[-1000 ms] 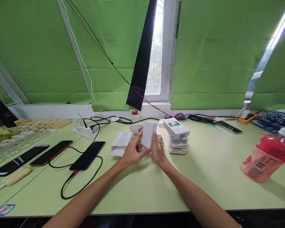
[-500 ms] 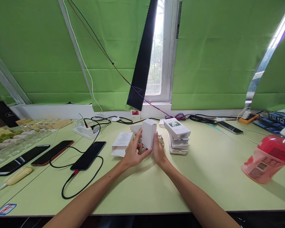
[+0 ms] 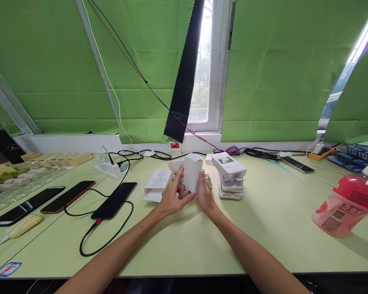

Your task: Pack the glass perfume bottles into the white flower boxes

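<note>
Person's left hand (image 3: 172,197) and right hand (image 3: 204,194) both grip a small plain white cardboard box (image 3: 192,172), upright, held just above the pale green tabletop (image 3: 263,228) near table centre. Left fingers curl around the box's left side and lower edge, thumb on the front. Right fingers press the box's right side, closed on it. Something clear and crinkly behind the box, too hidden to tell.

Just right of the hands: stack of flat white printed cartons (image 3: 230,175), top one tilted with a barcode end showing. Just left: an open white carton with printed text (image 3: 157,184), lying flat, flap open. Further left: black smartphone (image 3: 114,200) with a black looped charging cable (image 3: 95,239), two more dark phones (image 3: 46,200) beside it, white power strip (image 3: 108,168) behind. Far right: red-and-pink plastic bottle (image 3: 345,204) with white cap, tilted. Green fabric blinds (image 3: 279,69) cover the window behind the table.
</note>
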`<state>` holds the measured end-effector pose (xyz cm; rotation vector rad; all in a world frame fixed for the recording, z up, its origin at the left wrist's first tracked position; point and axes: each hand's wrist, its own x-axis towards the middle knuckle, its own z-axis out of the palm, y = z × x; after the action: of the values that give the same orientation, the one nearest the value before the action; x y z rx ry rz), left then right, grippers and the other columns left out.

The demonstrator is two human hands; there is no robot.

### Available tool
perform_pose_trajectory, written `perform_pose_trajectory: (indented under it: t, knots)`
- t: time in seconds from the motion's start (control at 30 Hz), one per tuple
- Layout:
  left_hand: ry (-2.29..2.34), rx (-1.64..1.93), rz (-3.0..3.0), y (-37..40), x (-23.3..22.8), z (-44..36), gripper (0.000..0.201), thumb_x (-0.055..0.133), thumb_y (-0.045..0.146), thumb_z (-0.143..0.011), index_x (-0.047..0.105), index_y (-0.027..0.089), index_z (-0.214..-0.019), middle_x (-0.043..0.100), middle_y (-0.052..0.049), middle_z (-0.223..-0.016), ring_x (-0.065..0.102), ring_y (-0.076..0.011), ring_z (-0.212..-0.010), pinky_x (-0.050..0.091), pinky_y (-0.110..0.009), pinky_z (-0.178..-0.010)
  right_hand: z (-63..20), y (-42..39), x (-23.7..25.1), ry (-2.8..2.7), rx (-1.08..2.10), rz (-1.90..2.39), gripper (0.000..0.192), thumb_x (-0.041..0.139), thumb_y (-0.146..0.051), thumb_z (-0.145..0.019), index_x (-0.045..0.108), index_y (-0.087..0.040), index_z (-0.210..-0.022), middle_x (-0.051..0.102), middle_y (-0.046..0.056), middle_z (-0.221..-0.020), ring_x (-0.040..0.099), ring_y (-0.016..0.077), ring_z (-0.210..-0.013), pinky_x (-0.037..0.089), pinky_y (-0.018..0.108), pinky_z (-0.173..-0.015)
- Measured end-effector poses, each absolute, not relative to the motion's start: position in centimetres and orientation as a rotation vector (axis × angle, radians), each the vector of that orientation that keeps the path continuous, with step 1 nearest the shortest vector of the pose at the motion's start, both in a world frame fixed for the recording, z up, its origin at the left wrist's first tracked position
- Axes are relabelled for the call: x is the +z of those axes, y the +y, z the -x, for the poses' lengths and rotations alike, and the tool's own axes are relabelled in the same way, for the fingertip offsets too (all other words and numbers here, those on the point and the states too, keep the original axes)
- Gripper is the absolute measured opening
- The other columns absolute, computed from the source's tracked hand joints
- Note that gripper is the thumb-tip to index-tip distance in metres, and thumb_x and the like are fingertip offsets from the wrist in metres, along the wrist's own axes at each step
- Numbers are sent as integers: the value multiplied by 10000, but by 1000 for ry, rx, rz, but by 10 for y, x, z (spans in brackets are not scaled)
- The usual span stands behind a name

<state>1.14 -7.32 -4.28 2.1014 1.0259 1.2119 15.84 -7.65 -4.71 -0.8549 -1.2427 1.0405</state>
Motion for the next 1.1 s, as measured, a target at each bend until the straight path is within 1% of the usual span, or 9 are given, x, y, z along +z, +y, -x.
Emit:
perform_pose_trajectory:
  t: [0.2,0.27,0.37,0.5,0.67,0.8,1.03,1.1]
  knots:
    - [1020,1220,-2112,-73,-43,-12,1015,755,425,-827,210,244,-1664,642,74,-715,462,-85,-478,560,-348,-759,-159,-77,-47,-1232,1056,828,840,217,-830,-969,744,-212,-1187,785,94,-1066,715,248,-993,577,356,-888]
    - [1013,1223,-2110,-73,-43,-12,1013,753,422,-829,210,239,-1664,622,84,-684,460,-89,-475,557,-348,-762,-159,-77,-47,-1233,1058,827,844,220,-833,-967,746,-210,-1185,786,94,-1062,716,248,-987,578,353,-880]
    - [1005,1215,-2106,-73,-43,-12,1013,751,424,-834,207,232,-1666,578,99,-635,455,-93,-474,546,-338,-751,-158,-77,-47,-1229,1064,803,849,224,-833,-967,748,-201,-1184,789,97,-1036,721,253,-966,582,354,-849]
    - [1011,1196,-2096,-73,-43,-12,1023,749,436,-837,192,220,-1667,558,100,-640,455,-92,-483,520,-314,-716,-158,-76,-47,-1200,1071,786,837,263,-839,-958,757,-199,-1173,793,93,-1006,720,257,-968,577,362,-867]
    - [1022,1167,-2092,-73,-43,-11,1031,736,430,-847,155,206,-1669,519,112,-638,444,-87,-492,476,-287,-677,-158,-75,-48,-1174,1090,793,840,293,-867,-931,760,-212,-1176,791,86,-1057,715,260,-988,567,363,-882]
    - [1019,1163,-2093,-72,-44,-11,1027,734,434,-845,160,218,-1669,512,111,-642,436,-86,-498,455,-277,-655,-158,-75,-47,-1181,1098,785,816,304,-857,-936,759,-217,-1158,792,76,-1065,713,255,-984,562,354,-869]
    - [1012,1143,-2103,-68,-48,-10,1038,737,459,-852,150,210,-1672,464,120,-606,445,-97,-501,431,-265,-631,-157,-74,-47,-1210,1082,804,805,265,-838,-956,749,-215,-1118,784,70,-1007,700,238,-907,543,343,-833]
    - [1009,1139,-2107,-68,-48,-9,1032,733,470,-850,159,223,-1671,491,113,-623,439,-95,-503,441,-268,-635,-158,-74,-47,-1216,1074,819,800,262,-833,-959,748,-216,-1109,782,71,-1005,694,237,-894,544,343,-818]
